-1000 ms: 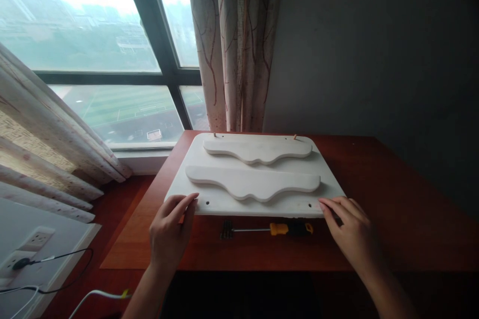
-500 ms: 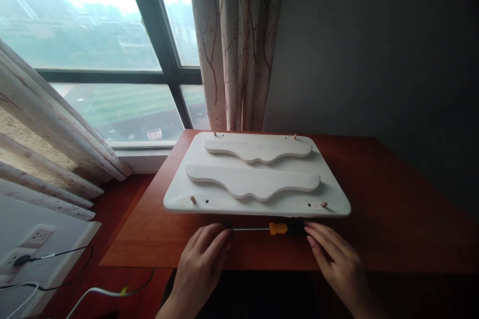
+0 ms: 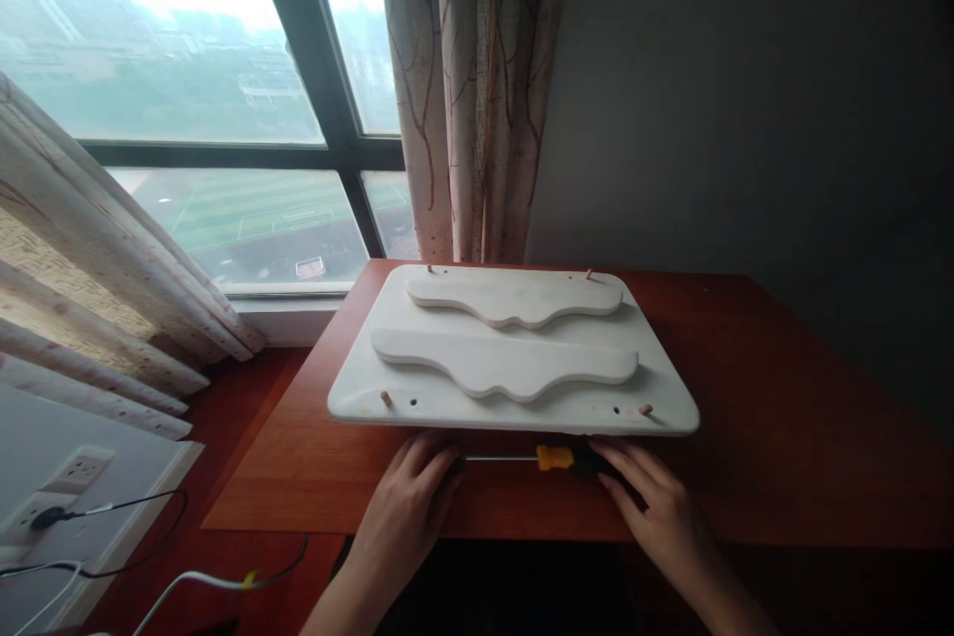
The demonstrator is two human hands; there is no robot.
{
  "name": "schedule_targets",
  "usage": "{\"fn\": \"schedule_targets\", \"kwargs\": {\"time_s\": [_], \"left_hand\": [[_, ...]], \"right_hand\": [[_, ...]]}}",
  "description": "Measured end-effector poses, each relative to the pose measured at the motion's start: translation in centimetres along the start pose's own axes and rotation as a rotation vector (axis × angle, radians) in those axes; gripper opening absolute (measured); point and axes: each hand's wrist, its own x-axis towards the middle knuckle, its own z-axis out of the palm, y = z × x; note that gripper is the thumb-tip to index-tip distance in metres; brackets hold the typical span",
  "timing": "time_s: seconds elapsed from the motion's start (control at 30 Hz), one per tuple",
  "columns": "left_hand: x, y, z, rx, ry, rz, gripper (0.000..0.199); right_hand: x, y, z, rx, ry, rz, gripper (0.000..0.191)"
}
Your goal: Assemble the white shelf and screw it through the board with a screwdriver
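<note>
A screwdriver (image 3: 556,457) with a yellow and black handle lies along the front of the table, its metal shaft pointing left. My right hand (image 3: 656,497) has its thumb and fingers closed about the black end of the handle. At the tip end, my left hand (image 3: 413,492) is closed, its fingers together over something dark that they mostly hide. Just beyond both hands, a white board (image 3: 514,412) with rounded corners lies flat, wooden pegs and small holes near its corners. On it rest two white wavy-edged pieces, a nearer one (image 3: 507,363) and a farther one (image 3: 514,298).
The reddish-brown table (image 3: 782,417) stretches right toward a grey wall (image 3: 708,119). A window and a patterned curtain (image 3: 484,89) stand behind it. At lower left are a wall socket (image 3: 79,470), a black plug and a white cable (image 3: 179,579).
My right hand has slid slightly left along the screwdriver's handle. The fingers of my left hand now cover more of the dark thing by the tip. Board and pieces stay put.
</note>
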Motion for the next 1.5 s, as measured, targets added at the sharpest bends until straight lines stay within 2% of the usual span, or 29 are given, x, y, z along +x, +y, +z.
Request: {"fn": "schedule_targets", "kwargs": {"time_s": [0.5, 0.8, 1.0, 1.27, 1.5], "left_hand": [[-0.4, 0.3, -0.6, -0.03, -0.046, 0.017, 0.024], [-0.5, 0.3, -0.7, -0.034, -0.059, 0.005, 0.024], [-0.3, 0.3, -1.2, -0.023, -0.066, 0.011, 0.022], [0.6, 0.6, -3.4, -0.069, 0.049, 0.073, 0.025], [3.0, -0.5, -7.1, -0.147, 0.155, 0.122, 0.025]], "right_hand": [[-0.4, -0.5, -1.6, 0.021, -0.049, -0.025, 0.029], [-0.3, -0.7, -2.0, -0.008, -0.127, 0.008, 0.035], [0.0, -0.8, -2.4, -0.01, -0.104, 0.011, 0.034], [1.5, -0.8, -4.7, -0.012, 0.025, -0.029, 0.028], [4.2, -0.2, -7.2, -0.04, 0.111, -0.035, 0.025]]}}
